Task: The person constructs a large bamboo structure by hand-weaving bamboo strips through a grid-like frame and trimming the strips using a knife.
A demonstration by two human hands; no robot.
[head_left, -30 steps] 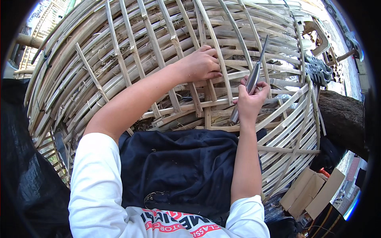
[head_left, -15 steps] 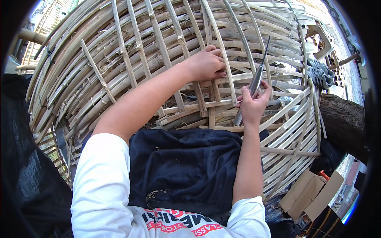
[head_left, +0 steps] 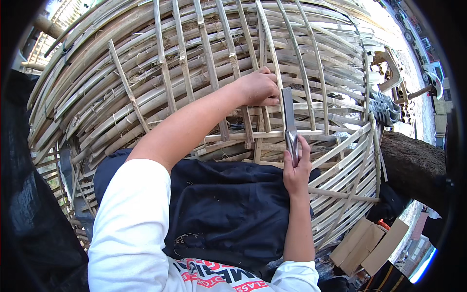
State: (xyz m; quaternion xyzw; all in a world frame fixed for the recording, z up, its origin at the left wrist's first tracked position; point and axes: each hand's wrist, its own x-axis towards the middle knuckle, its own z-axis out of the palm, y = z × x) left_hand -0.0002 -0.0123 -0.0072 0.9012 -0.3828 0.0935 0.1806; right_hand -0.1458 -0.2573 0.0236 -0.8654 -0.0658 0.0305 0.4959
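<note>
A large frame of woven bamboo strips [head_left: 204, 73] lies before me, with long curved strips crossed by narrower ones. My left hand [head_left: 260, 88] reaches over it, fingers curled round a narrow pale bamboo strip [head_left: 270, 41] that runs away from me. Gripped in my right hand [head_left: 297, 171] is a knife with a shiny metal handle [head_left: 292, 148]. Its broad, square-ended grey blade [head_left: 289, 109] points away from me, beside that strip and just right of my left hand. The right palm hides part of the handle.
Dark cloth [head_left: 228, 204] covers my lap. At right are a thick log [head_left: 411, 158], a pair of striped shoes [head_left: 384, 109] and an open cardboard box [head_left: 365, 246]. Black sheeting [head_left: 34, 194] hangs at left. A smaller fan of bamboo strips [head_left: 340, 194] spreads at lower right.
My right hand has moved down and slightly left, and turned the knife so the flat of its blade shows beside the strip. My left hand stays at the strip. The view has shifted slightly.
</note>
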